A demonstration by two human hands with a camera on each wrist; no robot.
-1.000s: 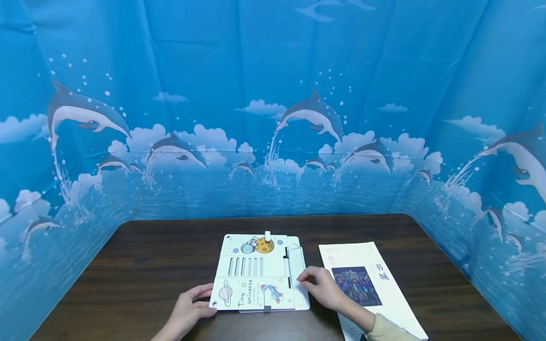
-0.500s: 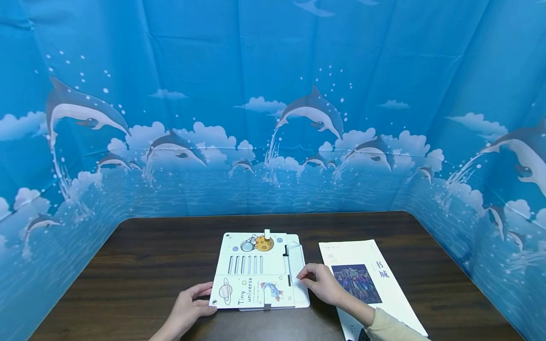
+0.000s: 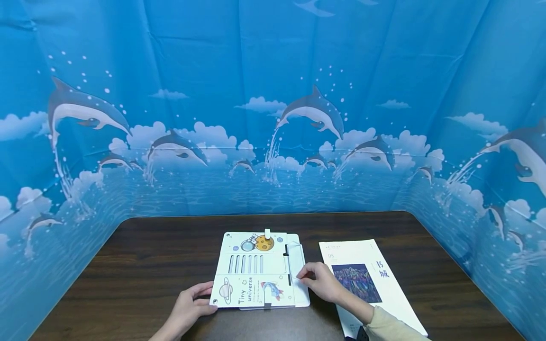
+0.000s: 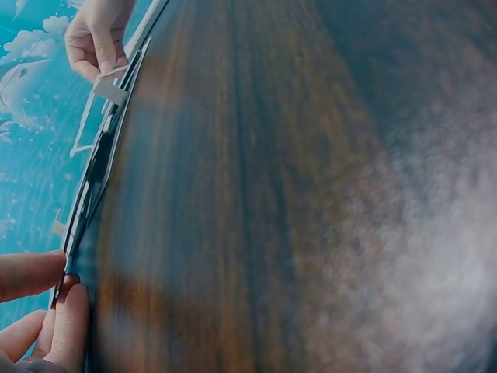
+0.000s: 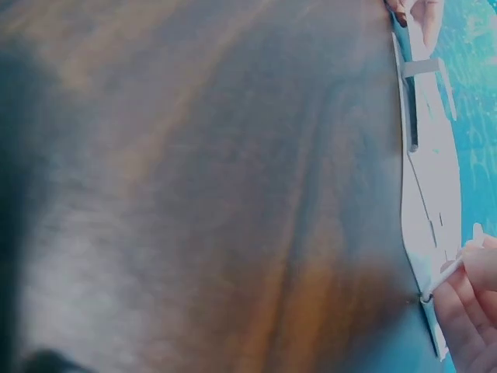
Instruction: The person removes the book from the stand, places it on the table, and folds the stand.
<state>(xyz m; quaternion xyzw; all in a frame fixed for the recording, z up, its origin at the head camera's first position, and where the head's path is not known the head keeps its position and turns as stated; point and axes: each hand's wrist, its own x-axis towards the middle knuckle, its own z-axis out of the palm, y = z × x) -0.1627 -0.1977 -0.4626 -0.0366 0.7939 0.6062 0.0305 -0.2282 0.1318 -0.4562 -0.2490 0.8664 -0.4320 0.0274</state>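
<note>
A white folding book stand [image 3: 273, 266] lies flat on the table, printed with planets, a rocket and "Tiny universe". My left hand [image 3: 187, 305] holds its near left corner, thumb and fingers on either side of the edge in the left wrist view. At the stand's right side, my right hand [image 3: 322, 283] pinches a thin white rod [image 5: 444, 275] between thumb and fingers. White page clips stick out at the far edge and the near edge, the near clip [image 3: 268, 297] lying by the rocket. The stand's underside is hidden.
A magazine [image 3: 401, 296] with a dark picture on its cover lies to the right, partly under my right forearm. Dark wood table [image 3: 149, 255] surrounds both things. A blue dolphin-print curtain [image 3: 273, 118] hangs beyond the table's edges.
The head view has tilted very slightly. Both hands keep their hold on the stand and its rod, with no clear movement.
</note>
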